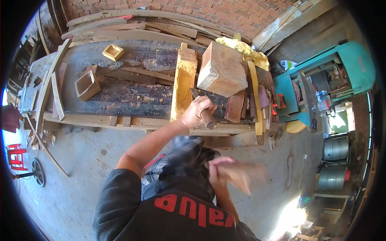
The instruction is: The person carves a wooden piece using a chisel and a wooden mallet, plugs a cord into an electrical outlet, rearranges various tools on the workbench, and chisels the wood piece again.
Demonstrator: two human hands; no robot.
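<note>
My left hand (198, 111) is wrapped round the wooden handle of a chisel (208, 120). Its blade points away from me, beside a hollowed, yellowish length of wood (179, 86) on the workbench (140, 98). Low in front of my body, my right hand (219, 168) grips a wooden mallet (243, 176), smeared by motion, so its exact shape is unclear. Just beyond the chisel sits a large wooden block (223, 69), close to the right side of the hollowed piece.
Two small wooden boxes (113, 52) (87, 86) lie on the bench's left half. Long strips (57, 94) cross its left end. Boards (132, 26) are stacked by the brick wall. Right of the bench stands a green machine (356, 62). A red stool (16, 156) is at far left.
</note>
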